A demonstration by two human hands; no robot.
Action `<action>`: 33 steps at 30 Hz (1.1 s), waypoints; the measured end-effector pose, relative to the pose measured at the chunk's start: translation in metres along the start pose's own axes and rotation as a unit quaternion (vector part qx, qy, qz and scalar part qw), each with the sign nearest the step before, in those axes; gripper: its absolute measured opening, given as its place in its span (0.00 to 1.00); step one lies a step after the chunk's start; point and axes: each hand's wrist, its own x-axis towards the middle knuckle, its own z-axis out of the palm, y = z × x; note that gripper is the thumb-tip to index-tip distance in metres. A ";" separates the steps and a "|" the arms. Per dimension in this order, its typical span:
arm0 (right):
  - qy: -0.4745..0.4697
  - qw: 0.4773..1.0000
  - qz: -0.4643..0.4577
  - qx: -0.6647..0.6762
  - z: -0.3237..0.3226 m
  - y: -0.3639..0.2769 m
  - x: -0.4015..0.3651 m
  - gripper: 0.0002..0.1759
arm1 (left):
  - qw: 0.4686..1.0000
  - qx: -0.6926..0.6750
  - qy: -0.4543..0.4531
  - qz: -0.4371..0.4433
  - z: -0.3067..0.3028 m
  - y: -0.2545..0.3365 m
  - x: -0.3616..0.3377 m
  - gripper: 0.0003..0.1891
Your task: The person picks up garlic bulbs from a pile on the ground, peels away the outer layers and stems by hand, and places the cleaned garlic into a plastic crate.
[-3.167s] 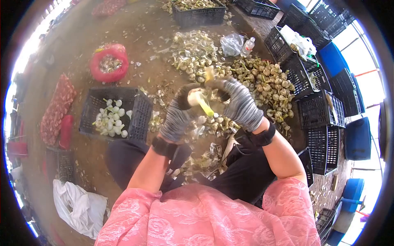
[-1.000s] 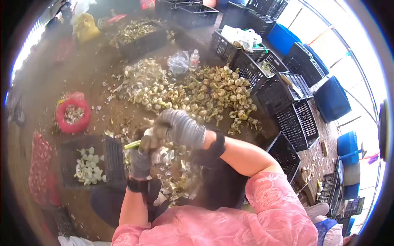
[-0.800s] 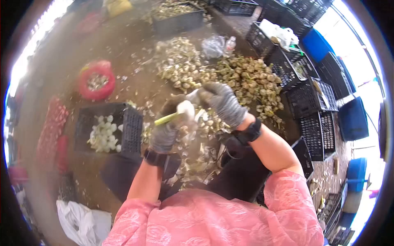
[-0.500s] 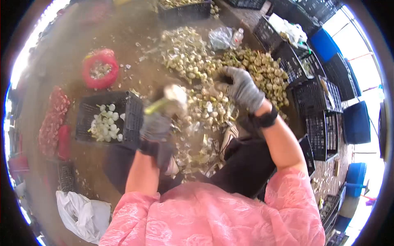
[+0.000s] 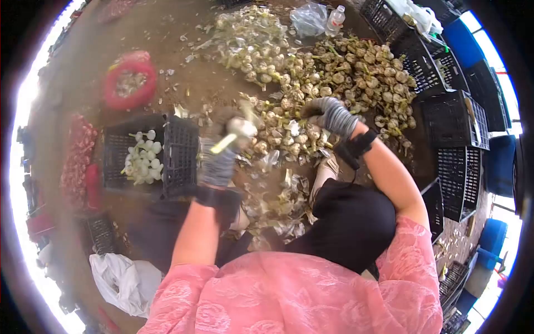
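My left hand (image 5: 218,150), in a grey striped glove, is closed around a white garlic bulb (image 5: 243,128) whose cut green stem points down and left. Motion blurs these fingers and a strip of peel or leaf above the bulb. Over the near part of the garlic heap (image 5: 367,72) hangs my right hand (image 5: 331,116), gloved alike, its fingers curled inward. Whatever it may hold is hidden. Beside my left hand stands a black crate (image 5: 181,153) with clean white garlic bulbs (image 5: 144,158) in it.
A red mesh sack (image 5: 129,80) of garlic pieces stands beyond the crate, with a filled net bag (image 5: 78,156) at the left. A plastic bottle (image 5: 335,20) and clear bag (image 5: 309,19) lie behind the heap. Black crates (image 5: 456,119) line the right. Loose skins (image 5: 278,206) lie between my feet.
The view has shifted, and the heap appears farther right. My left hand still holds the bulb, which shows more clearly. My right hand stays curled, lower relative to the heap.
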 end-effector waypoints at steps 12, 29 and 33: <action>0.113 0.993 0.016 -0.022 0.037 0.037 -0.004 0.18 | 0.981 0.085 -0.102 -0.142 0.038 -0.112 0.051 0.29; 0.146 0.969 0.197 -0.043 0.037 0.135 -0.028 0.13 | 0.918 -0.322 0.038 -0.228 0.000 -0.108 0.060 0.28; 0.134 0.947 0.212 -0.202 0.042 0.175 -0.016 0.32 | 0.891 -0.423 -0.027 -0.163 -0.089 -0.062 0.074 0.17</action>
